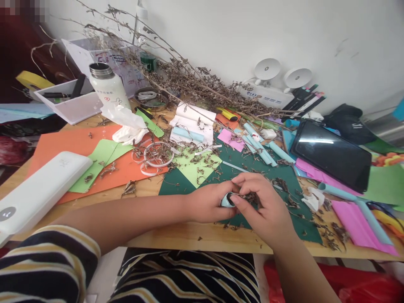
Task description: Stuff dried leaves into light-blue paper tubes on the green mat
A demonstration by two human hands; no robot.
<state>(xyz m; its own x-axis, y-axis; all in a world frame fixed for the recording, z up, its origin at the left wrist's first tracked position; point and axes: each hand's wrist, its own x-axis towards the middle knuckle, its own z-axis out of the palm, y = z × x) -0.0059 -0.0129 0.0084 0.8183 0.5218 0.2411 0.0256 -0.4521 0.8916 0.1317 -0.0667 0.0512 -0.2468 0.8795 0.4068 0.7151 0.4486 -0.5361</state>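
My left hand (210,204) is closed around a small light-blue paper roll (227,200), its open end facing right. My right hand (263,204) meets it there, fingers pinched on bits of dried leaf (249,197) at the mouth of the roll. Both hands hover over a dark green paper sheet (284,176) near the front edge of the wooden table (195,233). More light-blue paper rolls (257,145) lie behind my hands. Long dried branches (189,82) lie across the back of the table.
A black tablet (331,153) lies at the right, with pink paper (358,225) in front of it. Orange paper (72,145), light green sheets, a tape ring (158,154), a white tissue (128,124), a white bottle (110,86) and a white device (38,191) fill the left. Leaf crumbs lie scattered about.
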